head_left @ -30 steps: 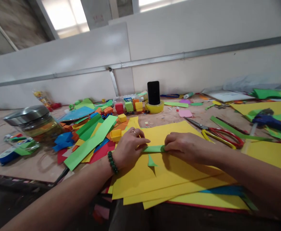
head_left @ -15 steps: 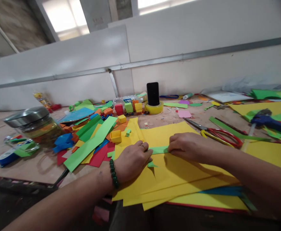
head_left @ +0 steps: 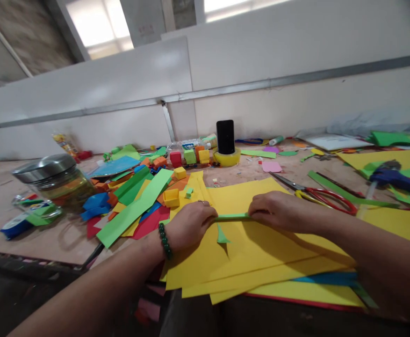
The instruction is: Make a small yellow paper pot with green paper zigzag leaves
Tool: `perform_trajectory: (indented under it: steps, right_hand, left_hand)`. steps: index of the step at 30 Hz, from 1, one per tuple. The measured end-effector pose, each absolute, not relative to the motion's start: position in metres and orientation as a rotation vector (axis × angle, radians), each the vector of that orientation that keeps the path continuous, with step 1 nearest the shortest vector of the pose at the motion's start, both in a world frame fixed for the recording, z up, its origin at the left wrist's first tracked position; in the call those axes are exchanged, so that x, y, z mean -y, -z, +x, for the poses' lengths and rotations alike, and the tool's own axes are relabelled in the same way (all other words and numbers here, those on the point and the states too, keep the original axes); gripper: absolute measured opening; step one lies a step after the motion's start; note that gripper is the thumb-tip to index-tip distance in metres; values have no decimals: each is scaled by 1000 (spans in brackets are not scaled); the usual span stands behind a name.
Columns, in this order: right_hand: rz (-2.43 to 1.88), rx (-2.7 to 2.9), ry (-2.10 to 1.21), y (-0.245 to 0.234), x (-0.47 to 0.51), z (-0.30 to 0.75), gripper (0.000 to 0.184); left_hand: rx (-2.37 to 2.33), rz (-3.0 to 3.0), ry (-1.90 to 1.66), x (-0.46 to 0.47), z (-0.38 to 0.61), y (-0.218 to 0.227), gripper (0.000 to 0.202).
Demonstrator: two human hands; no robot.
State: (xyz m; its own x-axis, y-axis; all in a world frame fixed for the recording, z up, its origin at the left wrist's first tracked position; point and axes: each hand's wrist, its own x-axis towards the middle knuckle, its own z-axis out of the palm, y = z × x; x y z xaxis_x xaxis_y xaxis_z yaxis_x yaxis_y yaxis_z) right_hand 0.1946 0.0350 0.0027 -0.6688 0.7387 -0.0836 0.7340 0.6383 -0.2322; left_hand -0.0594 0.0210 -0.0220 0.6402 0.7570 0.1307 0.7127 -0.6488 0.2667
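Note:
A narrow green paper strip (head_left: 233, 216) lies across a stack of yellow paper sheets (head_left: 247, 257) in front of me. My left hand (head_left: 190, 225), with a ring and a green bead bracelet, is closed on the strip's left end. My right hand (head_left: 280, 211) pinches its right end. The strip looks folded thin between both hands. A small green paper scrap (head_left: 222, 235) lies on the yellow sheet just below the strip.
Red-handled scissors (head_left: 319, 194) lie to the right. A long green strip (head_left: 136, 207) and mixed coloured paper pieces lie left, by a lidded glass jar (head_left: 53, 182). A black phone stands in a yellow tape roll (head_left: 226, 157) at the back. A blue tool (head_left: 397, 177) lies far right.
My left hand slid back up to the strip's left end and closed on it. The strip now shows narrower, pressed between both hands. The view shifted slightly.

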Motion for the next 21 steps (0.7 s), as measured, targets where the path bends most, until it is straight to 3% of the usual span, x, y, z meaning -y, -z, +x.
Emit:
perform_trajectory:
  steps: [6,21]
  right_hand:
    - [-1618,2620,-472,5,-51,203,26]
    - [-1674,2566,-687,-9,-63,230,20]
  left_hand:
    - [-1320,2322,-428,-37,-61,23,17]
    - [-1370,2359,-409,-41,-69,26,10]
